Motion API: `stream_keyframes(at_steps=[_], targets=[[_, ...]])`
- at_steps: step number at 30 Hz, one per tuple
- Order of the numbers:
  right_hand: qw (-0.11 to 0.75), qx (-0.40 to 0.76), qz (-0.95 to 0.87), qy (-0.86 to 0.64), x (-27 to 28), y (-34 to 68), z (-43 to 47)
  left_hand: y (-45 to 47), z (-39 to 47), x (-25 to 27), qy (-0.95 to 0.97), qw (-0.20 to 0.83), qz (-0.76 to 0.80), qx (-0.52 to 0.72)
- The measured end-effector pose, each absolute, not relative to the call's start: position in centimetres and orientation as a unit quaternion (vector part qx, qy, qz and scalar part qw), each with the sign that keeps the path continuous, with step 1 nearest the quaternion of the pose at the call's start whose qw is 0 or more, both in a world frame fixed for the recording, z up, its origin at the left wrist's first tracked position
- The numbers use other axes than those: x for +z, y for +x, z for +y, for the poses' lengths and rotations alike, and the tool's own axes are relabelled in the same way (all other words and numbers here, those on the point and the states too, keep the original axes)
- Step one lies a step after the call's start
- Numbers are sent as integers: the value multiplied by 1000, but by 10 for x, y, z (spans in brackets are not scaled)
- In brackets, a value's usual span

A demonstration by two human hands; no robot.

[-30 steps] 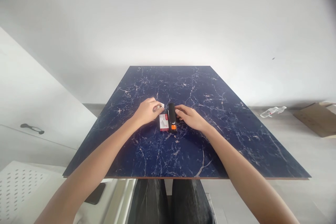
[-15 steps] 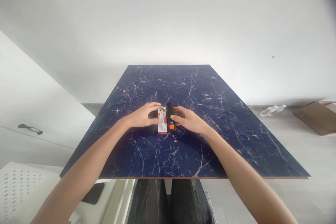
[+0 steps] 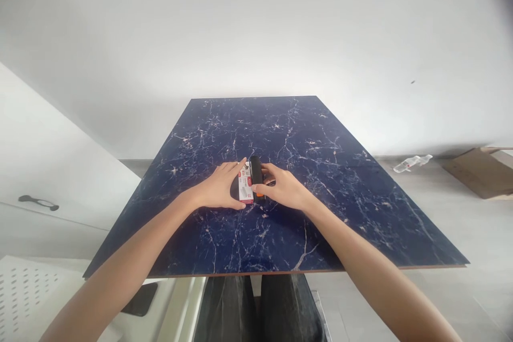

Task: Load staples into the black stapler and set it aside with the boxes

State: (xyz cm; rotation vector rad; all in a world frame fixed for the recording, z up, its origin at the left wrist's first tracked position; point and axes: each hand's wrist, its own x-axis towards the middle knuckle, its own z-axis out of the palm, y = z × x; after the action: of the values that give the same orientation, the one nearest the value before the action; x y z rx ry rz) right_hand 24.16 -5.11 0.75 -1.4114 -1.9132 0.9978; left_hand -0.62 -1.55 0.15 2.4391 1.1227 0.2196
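My left grip spreads wide around the red-and-white box, thumb by its near end and fingers by its far end; whether it actually pinches, I cannot tell. My right grip closes on the black tool (a stapler, by the look of it), thumb over the top near the orange patch, fingers along its right side. Box and tool lie side by side on the table, between my hands.

Steadying the pair well, I judge, calls for light, even pressure: thumb and fingers square to the box's ends so it doesn't skew or crumple, and my right thumb gentle, lest the tool tip or flex.

Counting up: one tool, one orange patch, one table, one cardboard carton on the floor, one cabinet handle; small boxes, at least one, perhaps two end to end
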Motion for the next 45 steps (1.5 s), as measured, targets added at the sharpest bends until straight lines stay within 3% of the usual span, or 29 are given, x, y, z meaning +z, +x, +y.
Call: stream_keyframes(at_steps=[7,14,21,26,29,31,34,36,39,45], targets=[[246,230,-700,-630,11,253,-47,34,10,-9,895,177,393,118],[186,145,-641,-730,14,351,-15,160,66,-21,922,166,326,129],[230,145,-557,-785,-1,471,30,296,112,-20,930,182,301,106],[256,142,-529,-797,-11,503,32,335,118,-22,935,185,291,84],[284,128,-516,-798,-10,498,24,325,107,-24,930,187,307,76],[323,47,-508,-797,-7,488,16,302,93,-25,925,183,321,91],[402,-65,-524,-748,0,458,1,242,68,-27,916,163,338,139],[429,-58,-568,-699,4,429,-8,190,48,-27,910,137,351,172],[407,15,-674,-616,5,372,-20,113,16,-25,900,109,369,206],[267,125,-884,-363,2,266,-36,29,-24,-10,900,128,365,201]])
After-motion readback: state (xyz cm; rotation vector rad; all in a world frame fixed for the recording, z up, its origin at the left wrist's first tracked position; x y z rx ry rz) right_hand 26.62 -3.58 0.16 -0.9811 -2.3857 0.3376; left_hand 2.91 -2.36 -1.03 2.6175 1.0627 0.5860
